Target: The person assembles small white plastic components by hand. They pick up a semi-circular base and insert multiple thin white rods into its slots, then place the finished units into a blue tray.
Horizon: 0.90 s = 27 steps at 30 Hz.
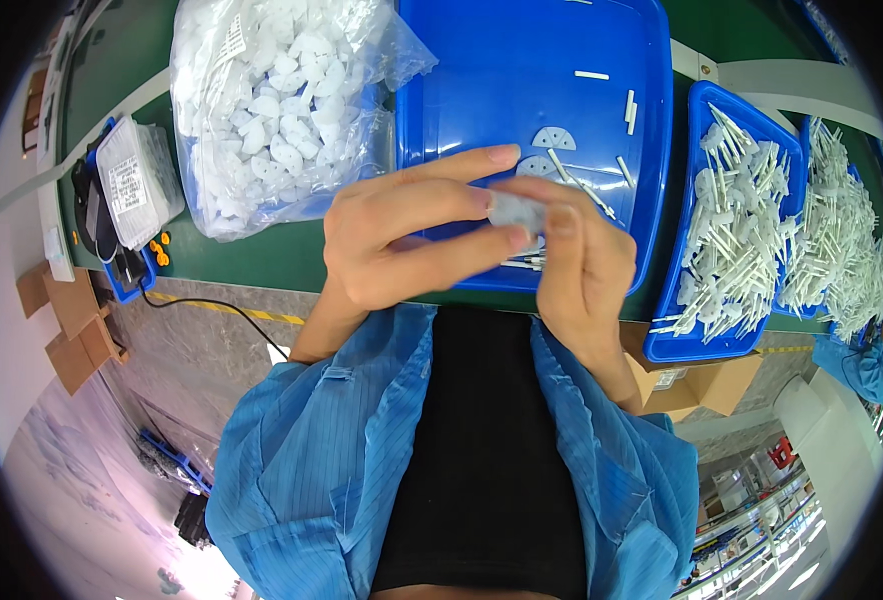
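Hands pinching small white part over blue tray, green bench.

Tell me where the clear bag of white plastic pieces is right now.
In the head view, the clear bag of white plastic pieces lies upper left on the green table, overlapping the left edge of the big blue tray, just beyond the left hand.
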Each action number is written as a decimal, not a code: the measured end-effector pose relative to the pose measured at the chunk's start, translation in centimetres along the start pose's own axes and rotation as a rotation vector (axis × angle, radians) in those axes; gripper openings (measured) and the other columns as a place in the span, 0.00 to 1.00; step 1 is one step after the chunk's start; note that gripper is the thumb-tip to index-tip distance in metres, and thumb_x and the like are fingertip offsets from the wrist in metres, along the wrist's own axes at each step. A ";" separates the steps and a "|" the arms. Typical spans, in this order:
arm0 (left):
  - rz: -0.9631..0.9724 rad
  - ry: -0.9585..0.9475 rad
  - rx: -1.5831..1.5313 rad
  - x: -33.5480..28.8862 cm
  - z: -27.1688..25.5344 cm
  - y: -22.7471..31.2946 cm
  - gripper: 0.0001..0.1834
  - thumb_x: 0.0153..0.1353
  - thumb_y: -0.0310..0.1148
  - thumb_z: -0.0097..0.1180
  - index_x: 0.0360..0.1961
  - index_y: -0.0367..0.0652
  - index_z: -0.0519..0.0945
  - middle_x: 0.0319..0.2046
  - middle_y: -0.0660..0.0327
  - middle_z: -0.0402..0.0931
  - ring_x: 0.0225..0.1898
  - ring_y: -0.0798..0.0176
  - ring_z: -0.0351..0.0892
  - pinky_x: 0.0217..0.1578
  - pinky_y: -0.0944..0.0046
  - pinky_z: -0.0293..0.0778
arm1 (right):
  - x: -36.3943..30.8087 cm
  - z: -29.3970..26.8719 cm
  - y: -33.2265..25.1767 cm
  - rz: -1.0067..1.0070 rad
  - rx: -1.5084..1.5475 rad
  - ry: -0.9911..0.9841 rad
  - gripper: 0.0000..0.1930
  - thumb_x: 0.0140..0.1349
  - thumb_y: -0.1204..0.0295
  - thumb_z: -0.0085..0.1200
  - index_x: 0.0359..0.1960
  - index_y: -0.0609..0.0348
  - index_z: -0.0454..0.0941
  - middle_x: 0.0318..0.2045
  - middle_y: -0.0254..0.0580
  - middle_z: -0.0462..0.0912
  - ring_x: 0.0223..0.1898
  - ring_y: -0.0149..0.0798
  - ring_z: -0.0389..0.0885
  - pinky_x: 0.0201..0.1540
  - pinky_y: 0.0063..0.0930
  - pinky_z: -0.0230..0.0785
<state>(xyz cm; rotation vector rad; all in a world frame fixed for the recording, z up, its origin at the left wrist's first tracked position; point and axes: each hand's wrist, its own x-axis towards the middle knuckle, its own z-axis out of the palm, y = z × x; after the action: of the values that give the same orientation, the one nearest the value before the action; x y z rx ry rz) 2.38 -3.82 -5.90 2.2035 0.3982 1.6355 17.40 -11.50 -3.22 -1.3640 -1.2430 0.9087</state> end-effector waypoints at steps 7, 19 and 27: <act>-0.265 -0.065 -0.072 0.2 -1.0 -0.1 0.19 0.47 0.30 0.74 0.38 0.34 0.80 0.38 0.50 0.77 0.36 0.47 0.85 0.33 0.60 0.83 | -2.3 -12.8 -0.7 0.116 -0.536 0.680 0.28 0.77 0.55 0.34 0.43 0.70 0.81 0.28 0.47 0.83 0.21 0.28 0.72 0.23 0.22 0.63; -0.522 -0.534 0.309 1.3 5.3 -1.0 0.16 0.54 0.25 0.64 0.46 0.46 0.84 0.41 0.57 0.81 0.39 0.52 0.81 0.41 0.61 0.77 | -1.2 -6.9 2.1 0.020 -0.938 -0.057 0.06 0.62 0.72 0.57 0.38 0.59 0.78 0.29 0.45 0.82 0.29 0.49 0.83 0.30 0.40 0.75; -0.829 -0.634 0.236 0.9 3.9 -1.6 0.15 0.54 0.26 0.65 0.45 0.40 0.83 0.34 0.59 0.79 0.33 0.60 0.80 0.34 0.62 0.79 | -0.1 -5.6 4.4 0.133 -0.740 -0.029 0.05 0.57 0.78 0.57 0.31 0.60 0.71 0.21 0.50 0.80 0.22 0.51 0.83 0.23 0.38 0.75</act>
<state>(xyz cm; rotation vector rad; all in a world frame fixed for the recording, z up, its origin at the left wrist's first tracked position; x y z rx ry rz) 6.30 -2.50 -6.90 2.1119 1.1435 0.4537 23.62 -12.33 -6.53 -2.0306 -1.6088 0.5639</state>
